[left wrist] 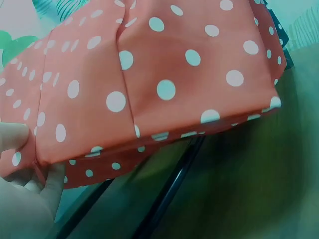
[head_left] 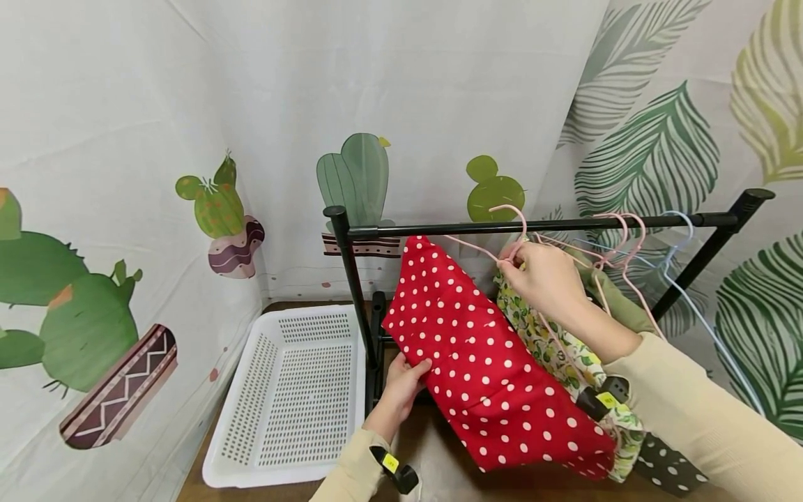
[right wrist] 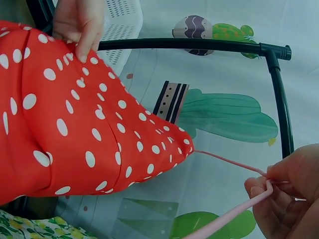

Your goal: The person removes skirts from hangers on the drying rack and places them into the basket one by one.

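Observation:
My right hand (head_left: 544,275) pinches a pink clothes hanger (head_left: 473,245) just below its hook, close to the black rail. One hanger arm runs into the pointed upper corner of a red garment with white polka dots (head_left: 467,355). This corner and the thin pink arm show plainly in the right wrist view, beside my right hand (right wrist: 286,194). Lower down, my left hand (head_left: 403,385) holds the garment's left edge between thumb and fingers. In the left wrist view, those fingers of my left hand (left wrist: 30,184) grip the fabric near its hem.
A black clothes rack (head_left: 433,229) spans the middle. On its right hang more pink hangers (head_left: 627,240), a blue hanger (head_left: 680,279), a lemon-print garment (head_left: 533,328) and a green one (head_left: 617,296). A white plastic basket (head_left: 235,397) stands left on the brown table (head_left: 439,446).

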